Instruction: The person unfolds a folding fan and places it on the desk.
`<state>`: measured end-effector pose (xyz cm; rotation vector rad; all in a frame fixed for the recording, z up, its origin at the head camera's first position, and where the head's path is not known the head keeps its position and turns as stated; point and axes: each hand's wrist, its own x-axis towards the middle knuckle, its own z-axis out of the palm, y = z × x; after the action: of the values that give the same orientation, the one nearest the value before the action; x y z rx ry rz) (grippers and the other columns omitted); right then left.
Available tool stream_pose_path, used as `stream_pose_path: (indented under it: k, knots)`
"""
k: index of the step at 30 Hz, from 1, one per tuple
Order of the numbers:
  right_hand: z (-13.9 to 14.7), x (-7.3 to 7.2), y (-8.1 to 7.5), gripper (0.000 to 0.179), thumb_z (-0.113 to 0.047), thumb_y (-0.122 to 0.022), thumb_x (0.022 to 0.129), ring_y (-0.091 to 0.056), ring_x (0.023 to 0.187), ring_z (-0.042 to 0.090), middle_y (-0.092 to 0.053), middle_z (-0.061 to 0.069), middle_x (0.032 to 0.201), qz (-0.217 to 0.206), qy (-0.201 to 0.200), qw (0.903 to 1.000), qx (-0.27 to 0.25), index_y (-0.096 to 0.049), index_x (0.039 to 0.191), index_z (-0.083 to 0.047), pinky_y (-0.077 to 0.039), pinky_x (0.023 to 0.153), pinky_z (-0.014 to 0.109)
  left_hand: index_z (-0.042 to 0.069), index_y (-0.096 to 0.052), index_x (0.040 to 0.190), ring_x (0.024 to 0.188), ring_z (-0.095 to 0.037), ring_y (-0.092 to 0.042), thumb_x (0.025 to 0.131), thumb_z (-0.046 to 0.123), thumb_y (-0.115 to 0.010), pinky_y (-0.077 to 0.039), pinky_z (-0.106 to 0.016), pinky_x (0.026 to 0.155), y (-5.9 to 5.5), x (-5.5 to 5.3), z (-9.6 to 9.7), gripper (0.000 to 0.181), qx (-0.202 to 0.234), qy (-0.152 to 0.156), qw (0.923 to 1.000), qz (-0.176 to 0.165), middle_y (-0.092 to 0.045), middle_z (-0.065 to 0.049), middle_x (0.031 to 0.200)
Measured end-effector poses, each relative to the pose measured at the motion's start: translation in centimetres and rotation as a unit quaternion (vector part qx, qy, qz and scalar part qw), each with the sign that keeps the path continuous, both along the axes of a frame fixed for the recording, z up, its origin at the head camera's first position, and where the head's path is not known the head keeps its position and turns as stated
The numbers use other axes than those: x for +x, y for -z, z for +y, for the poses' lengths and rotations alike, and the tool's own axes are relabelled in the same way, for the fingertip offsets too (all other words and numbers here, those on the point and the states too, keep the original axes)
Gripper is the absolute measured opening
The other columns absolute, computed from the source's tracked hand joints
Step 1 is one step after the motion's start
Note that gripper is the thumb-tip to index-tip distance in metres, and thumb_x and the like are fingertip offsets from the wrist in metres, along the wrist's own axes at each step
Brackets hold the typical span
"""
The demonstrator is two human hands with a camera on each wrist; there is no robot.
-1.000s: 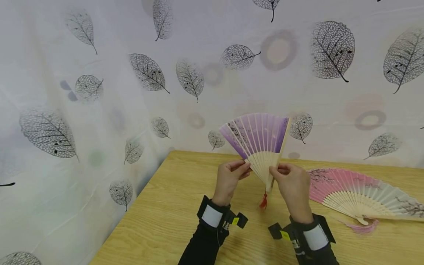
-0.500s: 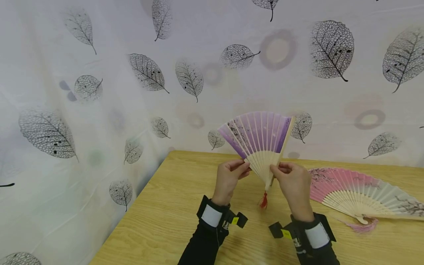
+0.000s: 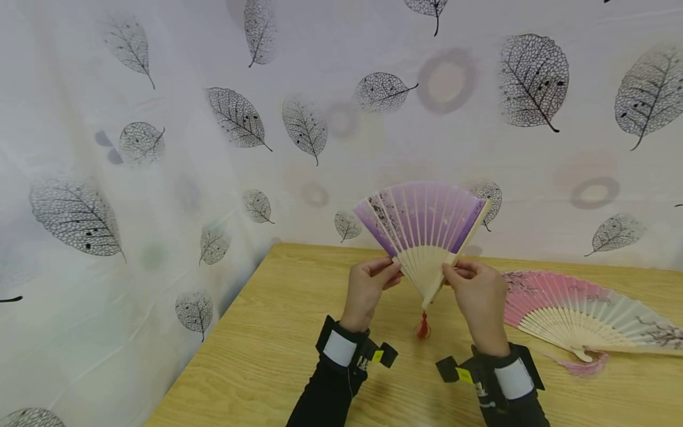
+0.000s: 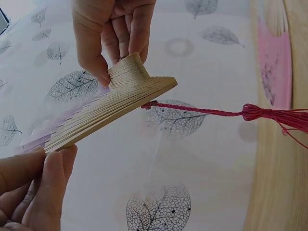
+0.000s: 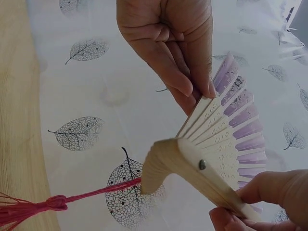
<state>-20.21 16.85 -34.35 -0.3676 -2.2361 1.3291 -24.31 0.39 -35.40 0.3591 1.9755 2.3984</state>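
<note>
A purple folding fan (image 3: 421, 216) with pale ribs and a dark blossom pattern is spread partway above the table. My left hand (image 3: 368, 290) pinches its left edge between thumb and fingers. On the other side my right hand (image 3: 477, 302) pinches the right guard stick. From the fan's pivot end hangs a red tassel (image 3: 423, 326), its cord seen closely in the left wrist view. The metal rivet (image 5: 202, 164) shows in the right wrist view, where the right hand (image 5: 274, 197) grips low and the left hand (image 5: 168, 43) grips at the top.
To the right, a pink and white folding fan (image 3: 581, 314) lies spread on the wooden table (image 3: 256, 356), with a pink tassel (image 3: 584, 363) near its pivot. Behind the table hangs a pale cloth (image 3: 331, 53) printed with dark leaves.
My right hand has moved slightly right, and the right guard stick has tilted outward with it. The purple fan is spread wider. My left hand stays nearly still.
</note>
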Motion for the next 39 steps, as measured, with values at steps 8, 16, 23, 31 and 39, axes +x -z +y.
stream_pose_path:
  k: [8, 16, 23, 31, 39]
  knots:
    - [0.09, -0.05, 0.12, 0.028, -0.02, -0.069, 0.082, -0.052, 0.052, -0.009, -0.07, 0.021, 0.084, 0.013, 0.002, 0.9999, 0.004, -0.069, 0.095, 0.005, -0.043, 0.046, 0.009, -0.01, -0.064, 0.106, 0.077, -0.011, -0.068, 0.085, 0.005, -0.063, -0.057, -0.026, 0.075, -0.17, 0.11, -0.09, 0.025, -0.002, -0.002, 1.0, -0.004, -0.068, -0.023, 0.098]
    - [0.09, -0.03, 0.08, 0.027, -0.019, -0.068, 0.082, -0.05, 0.051, -0.014, -0.07, 0.02, 0.084, 0.012, 0.004, 0.9999, -0.002, -0.069, 0.095, 0.004, -0.043, 0.047, 0.007, -0.011, -0.064, 0.106, 0.075, -0.009, -0.068, 0.085, 0.003, -0.063, -0.057, -0.025, 0.074, -0.15, 0.05, -0.06, 0.025, 0.003, -0.003, 1.0, -0.003, -0.068, -0.023, 0.098]
    - [0.24, -0.16, 0.21, 0.027, -0.02, -0.068, 0.083, -0.054, 0.053, -0.009, -0.071, 0.019, 0.085, -0.002, -0.001, 0.9999, -0.013, -0.069, 0.097, 0.003, -0.045, 0.049, 0.009, -0.01, -0.064, 0.106, 0.08, -0.015, -0.069, 0.085, 0.004, -0.063, -0.057, -0.025, 0.074, -0.06, -0.06, -0.02, 0.025, 0.004, -0.007, 1.0, -0.005, -0.068, -0.022, 0.097]
    - [0.46, -0.3, 0.34, 0.028, -0.021, -0.067, 0.084, -0.055, 0.053, -0.009, -0.071, 0.017, 0.084, -0.01, -0.008, 0.9992, -0.037, -0.068, 0.097, 0.003, -0.046, 0.049, 0.011, -0.01, -0.064, 0.106, 0.077, -0.012, -0.068, 0.085, 0.004, -0.063, -0.057, -0.025, 0.074, -0.12, -0.08, -0.15, 0.026, 0.011, -0.01, 0.9999, -0.005, -0.069, -0.022, 0.097]
    - [0.47, -0.27, 0.19, 0.029, -0.023, -0.067, 0.084, -0.054, 0.051, -0.01, -0.072, 0.016, 0.082, -0.007, -0.008, 0.9988, -0.049, -0.068, 0.096, 0.004, -0.045, 0.045, 0.013, -0.01, -0.063, 0.107, 0.074, -0.007, -0.067, 0.085, 0.003, -0.062, -0.057, -0.024, 0.074, -0.12, -0.16, -0.23, 0.026, 0.018, -0.009, 0.9998, -0.003, -0.068, -0.022, 0.097]
